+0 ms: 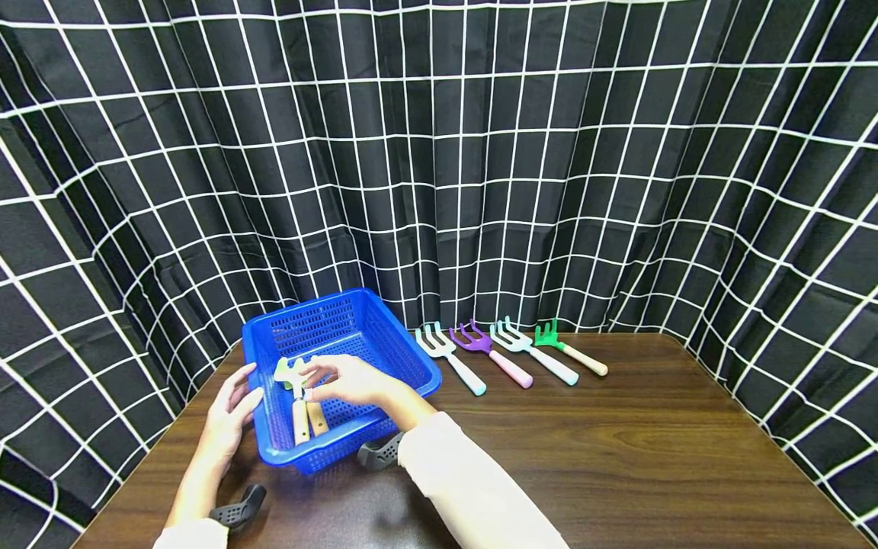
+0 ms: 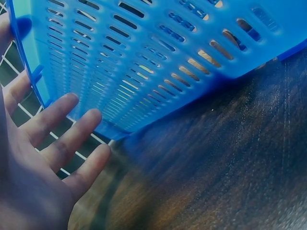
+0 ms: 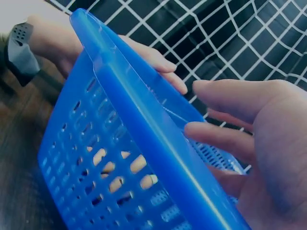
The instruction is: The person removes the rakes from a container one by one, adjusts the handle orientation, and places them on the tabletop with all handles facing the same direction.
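My left hand (image 1: 229, 415) is at the left side of a blue plastic basket (image 1: 405, 335). Its thumb and index finger rest over the rim, while the other fingers stay straight and spread outside the wall. Over the basket's left half, my right hand (image 1: 350, 380) reaches in with its fingers bent loosely; a gap shows between thumb and fingers in the right wrist view. Just below it lies a small garden tool with a pale green head and wooden handle (image 1: 300, 422). A second wooden handle (image 1: 317, 418) lies alongside, its head hidden by the hand.
Right of the basket lie several garden hand forks in a row: a whitish one (image 1: 449, 358), a purple one with pink handle (image 1: 492, 354), a pale blue one (image 1: 535, 351) and a green one with wooden handle (image 1: 569, 348). A black gridded curtain (image 1: 480, 152) surrounds the wooden table (image 1: 617, 457).
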Action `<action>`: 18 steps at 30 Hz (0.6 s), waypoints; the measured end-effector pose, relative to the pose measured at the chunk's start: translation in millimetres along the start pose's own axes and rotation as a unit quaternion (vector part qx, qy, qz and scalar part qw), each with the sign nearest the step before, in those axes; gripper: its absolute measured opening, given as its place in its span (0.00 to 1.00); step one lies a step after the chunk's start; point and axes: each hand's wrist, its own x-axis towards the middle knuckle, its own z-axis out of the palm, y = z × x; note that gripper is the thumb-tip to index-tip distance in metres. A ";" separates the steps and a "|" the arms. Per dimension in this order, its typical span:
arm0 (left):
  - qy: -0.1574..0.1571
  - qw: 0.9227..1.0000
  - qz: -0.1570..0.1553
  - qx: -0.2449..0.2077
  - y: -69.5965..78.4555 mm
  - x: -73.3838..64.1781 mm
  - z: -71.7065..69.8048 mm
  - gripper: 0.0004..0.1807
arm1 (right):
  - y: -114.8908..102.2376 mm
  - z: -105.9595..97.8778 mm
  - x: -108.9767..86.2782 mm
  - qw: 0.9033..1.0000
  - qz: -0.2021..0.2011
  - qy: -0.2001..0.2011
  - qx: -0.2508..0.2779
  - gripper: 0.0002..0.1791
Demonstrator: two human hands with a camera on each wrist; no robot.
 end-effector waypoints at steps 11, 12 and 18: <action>0.000 1.000 -0.008 0.013 -0.9 1.3 1.4 0.27 | 10.9 9.2 9.6 0.979 0.102 -0.179 0.006 0.27; 0.001 1.000 -0.009 0.013 -0.8 1.2 1.1 0.27 | 11.8 10.0 10.3 0.976 0.106 -0.191 -0.003 0.27; 0.002 1.000 -0.008 0.016 -1.7 0.6 0.1 0.27 | 13.8 13.0 11.7 0.968 0.124 -0.213 -0.038 0.27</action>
